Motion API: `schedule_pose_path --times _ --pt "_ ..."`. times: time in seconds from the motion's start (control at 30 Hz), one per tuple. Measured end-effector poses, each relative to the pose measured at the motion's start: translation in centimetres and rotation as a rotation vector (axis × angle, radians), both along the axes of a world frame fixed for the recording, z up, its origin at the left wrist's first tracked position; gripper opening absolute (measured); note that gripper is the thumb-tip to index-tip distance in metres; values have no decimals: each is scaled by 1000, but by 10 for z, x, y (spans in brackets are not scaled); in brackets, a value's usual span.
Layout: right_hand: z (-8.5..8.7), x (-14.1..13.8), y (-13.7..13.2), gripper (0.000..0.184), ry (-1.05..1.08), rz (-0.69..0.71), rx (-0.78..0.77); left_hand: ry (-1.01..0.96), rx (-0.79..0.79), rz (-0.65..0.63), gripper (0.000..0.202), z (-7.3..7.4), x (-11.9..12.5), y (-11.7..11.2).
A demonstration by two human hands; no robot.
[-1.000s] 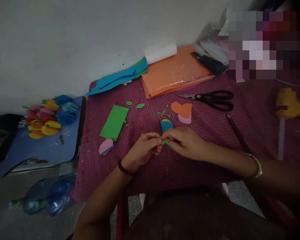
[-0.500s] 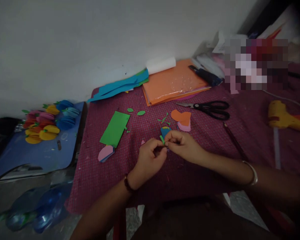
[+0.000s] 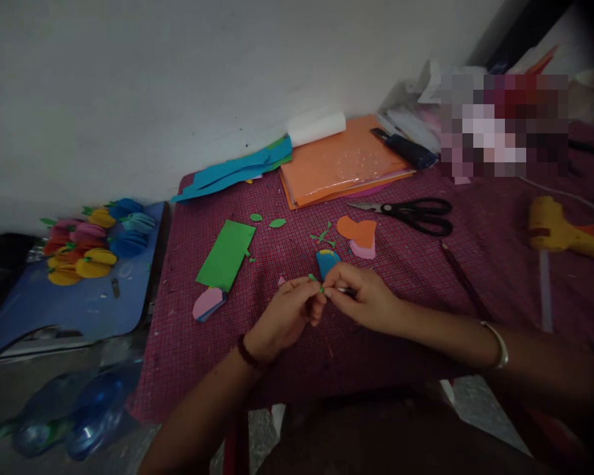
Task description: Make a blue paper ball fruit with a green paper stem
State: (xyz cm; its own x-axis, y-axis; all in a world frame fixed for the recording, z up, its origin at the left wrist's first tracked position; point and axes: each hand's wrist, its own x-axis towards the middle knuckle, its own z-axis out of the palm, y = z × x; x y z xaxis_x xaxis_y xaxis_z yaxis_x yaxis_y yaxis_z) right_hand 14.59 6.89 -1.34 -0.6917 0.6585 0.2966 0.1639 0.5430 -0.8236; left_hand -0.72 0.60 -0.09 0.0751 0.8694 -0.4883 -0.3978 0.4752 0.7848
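Over the middle of the table my left hand and my right hand meet at the fingertips. Both are closed in a pinch on a small green strip, mostly hidden by the fingers. Something thin and dark shows between my right fingers, too small to name. Just behind the right hand lies a blue rounded cutout with a yellow spot. Orange and pink cutouts are beyond it, near thin green scraps. To the left lie a green sheet, two green leaf shapes and a pink-and-blue cutout.
Black-handled scissors, a pencil and a yellow glue gun lie to the right. Orange sheets and a cutter knife are at the back. Colourful paper-like fruits sit on a blue surface at left.
My left hand has turned and its fingers have curled in closer to the right fingertips. Less of the green strip shows, and it points further left.
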Motion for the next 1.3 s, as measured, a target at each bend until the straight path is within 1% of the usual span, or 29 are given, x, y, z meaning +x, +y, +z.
schedule_pose_path --times 0.07,0.13,0.2,0.23,0.27,0.3,0.37,0.4,0.43,0.5,0.57,0.73,0.83,0.97,1.03,1.07,1.17,1.23,1.3 --pt "0 1 -1 5 28 11 61 -91 -34 -37 24 -2 -1 -1" --pt "1 1 -2 8 50 44 116 -133 -57 -87 23 -4 -1 -2" --pt "2 1 -2 8 59 57 97 -111 -64 -144 21 -6 0 -2" --pt "3 0 -2 8 59 43 51 -64 -54 -147 19 -6 0 -2" --pt "4 0 -1 8 54 20 -12 10 -26 -121 16 -5 0 -2" --pt "5 0 0 8 49 -4 -78 105 27 -67 14 -4 -1 -3" --pt "6 -1 1 9 49 -48 -181 304 177 62 15 -1 -3 -4" --pt "6 -1 2 9 50 -55 -210 379 245 95 17 1 -5 -5" --pt "6 -2 3 8 54 -57 -225 426 290 91 17 2 -6 -5" --pt "6 -2 3 7 54 -50 -229 440 299 31 14 3 -7 -6" --pt "6 -2 2 8 46 -36 -223 387 244 -3 15 1 -6 -6" --pt "5 -2 -2 10 31 -7 -224 250 159 72 17 -4 2 -3" --pt "4 -2 -2 10 19 -5 -219 155 106 87 19 -3 3 -2" --pt "-1 -2 -2 11 22 -10 -173 -35 14 85 23 0 3 -3" --pt "-3 -1 -2 12 11 4 -106 -151 -29 86 22 1 3 -4" --pt "-3 0 -1 12 -1 14 -49 -211 -46 84 22 2 2 -5" --pt "-3 3 1 14 -21 44 182 -362 -61 54 19 5 2 -8" --pt "-1 4 3 15 -8 45 288 -403 -22 28 16 5 2 -11" --pt "2 4 3 15 12 45 309 -371 53 17 18 4 4 -13"
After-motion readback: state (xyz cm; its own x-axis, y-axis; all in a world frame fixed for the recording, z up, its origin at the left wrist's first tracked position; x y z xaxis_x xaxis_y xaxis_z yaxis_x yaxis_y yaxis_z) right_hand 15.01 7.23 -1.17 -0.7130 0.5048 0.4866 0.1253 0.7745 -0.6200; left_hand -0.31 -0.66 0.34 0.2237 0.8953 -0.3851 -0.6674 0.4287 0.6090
